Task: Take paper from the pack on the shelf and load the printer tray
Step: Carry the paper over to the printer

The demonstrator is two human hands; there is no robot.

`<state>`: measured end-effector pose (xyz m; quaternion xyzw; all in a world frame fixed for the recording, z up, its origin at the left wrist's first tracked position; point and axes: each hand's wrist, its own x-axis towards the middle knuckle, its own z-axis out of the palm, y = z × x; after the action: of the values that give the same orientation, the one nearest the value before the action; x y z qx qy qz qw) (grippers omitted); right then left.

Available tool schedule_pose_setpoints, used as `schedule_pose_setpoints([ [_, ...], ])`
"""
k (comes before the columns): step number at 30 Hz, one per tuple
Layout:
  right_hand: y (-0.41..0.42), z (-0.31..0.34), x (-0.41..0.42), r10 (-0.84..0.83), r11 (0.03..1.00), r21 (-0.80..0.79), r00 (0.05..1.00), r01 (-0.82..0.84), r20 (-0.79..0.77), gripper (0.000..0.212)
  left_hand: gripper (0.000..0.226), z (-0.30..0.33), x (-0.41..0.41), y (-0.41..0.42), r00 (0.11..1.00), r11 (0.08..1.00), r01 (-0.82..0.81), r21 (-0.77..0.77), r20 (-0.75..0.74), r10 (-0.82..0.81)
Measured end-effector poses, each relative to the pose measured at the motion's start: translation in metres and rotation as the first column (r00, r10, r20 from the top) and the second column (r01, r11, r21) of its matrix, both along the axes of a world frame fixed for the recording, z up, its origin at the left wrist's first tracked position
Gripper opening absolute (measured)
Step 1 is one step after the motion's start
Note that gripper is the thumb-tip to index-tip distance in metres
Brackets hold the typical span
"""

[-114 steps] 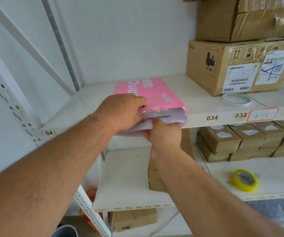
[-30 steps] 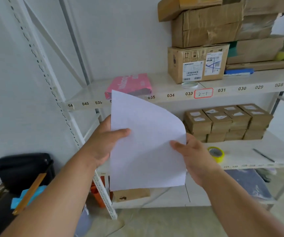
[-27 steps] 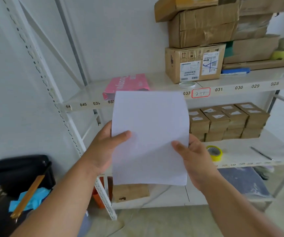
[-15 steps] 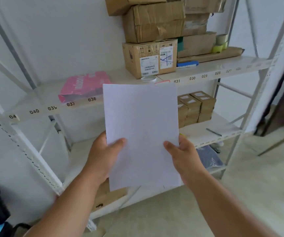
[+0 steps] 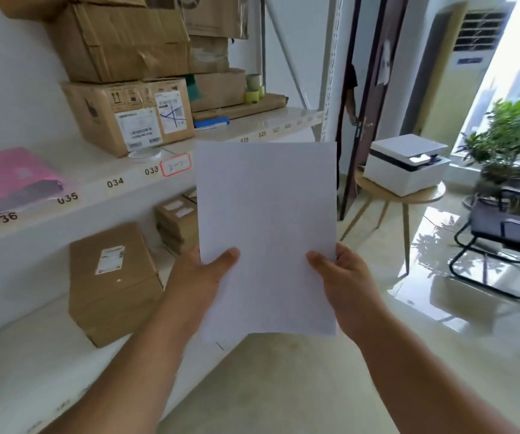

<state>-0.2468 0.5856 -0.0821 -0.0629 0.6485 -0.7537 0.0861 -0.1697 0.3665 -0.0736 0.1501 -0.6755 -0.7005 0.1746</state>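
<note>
Two bare hands hold the thin white sheaf of paper (image 5: 266, 236) upright, close to the camera. Left hand (image 5: 197, 277) grips the lower left edge, thumb across the front; right hand (image 5: 343, 277) grips the lower right edge likewise. Fingers of both are curled behind the sheaf, closed on it; only the thumbs show, so how they lie at the back cannot be told. Bottom edge of the paper bows slightly.

Step in hand, as judged: carry. Paper is out of the pack, not yet at the printer. Next move calls for walking across the glossy floor to the printer, then finding and opening its tray, squaring the sheaf and sliding it in flat.

Left of the hands, the white metal shelf (image 5: 102, 186) carries the pink paper pack (image 5: 8, 180), near label 036, blurred and cut off at the frame edge. Brown cardboard boxes (image 5: 127, 117) stand farther along it.

Farther off, right, the white box-shaped printer (image 5: 405, 162) sits on a small round wooden desk (image 5: 404, 195), well apart from the hands. Its paper tray cannot be made out from here. Count of sheets in the sheaf cannot be told either. In the dark doorway beyond, a person's arm (image 5: 349, 98) is partly visible, the rest hidden by the shelf upright.
</note>
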Motion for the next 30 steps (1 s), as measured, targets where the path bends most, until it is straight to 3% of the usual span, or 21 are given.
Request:
schedule_pose_setpoints([
  [3, 0.026, -0.003, -0.004, -0.069, 0.998, 0.011, 0.998, 0.069, -0.012, 0.018, 0.035, -0.002, -0.018, 0.02, 0.997, 0.997, 0.077, 0.004, -0.007, -0.077],
  [10, 0.098, -0.006, -0.03, -0.199, 0.98, -0.018, 0.98, 0.199, -0.022, 0.019, 0.027, 0.003, -0.072, 0.091, 0.99, 0.989, 0.14, -0.041, -0.006, -0.14],
  [17, 0.173, -0.004, -0.086, -0.272, 0.96, -0.075, 0.962, 0.271, -0.012, 0.017, 0.048, 0.011, -0.138, 0.164, 0.984, 0.976, 0.178, -0.127, 0.018, -0.177],
  [23, 0.225, -0.004, -0.129, -0.296, 0.949, -0.111, 0.955, 0.294, -0.007, 0.018, 0.015, 0.013, -0.189, 0.217, 0.978, 0.974, 0.206, -0.097, 0.007, -0.207],
  [30, 0.259, -0.004, -0.169, -0.351, 0.928, -0.129, 0.936, 0.348, 0.0, 0.018, 0.023, 0.016, -0.242, 0.25, 0.964, 0.958, 0.266, -0.108, 0.052, -0.262],
])
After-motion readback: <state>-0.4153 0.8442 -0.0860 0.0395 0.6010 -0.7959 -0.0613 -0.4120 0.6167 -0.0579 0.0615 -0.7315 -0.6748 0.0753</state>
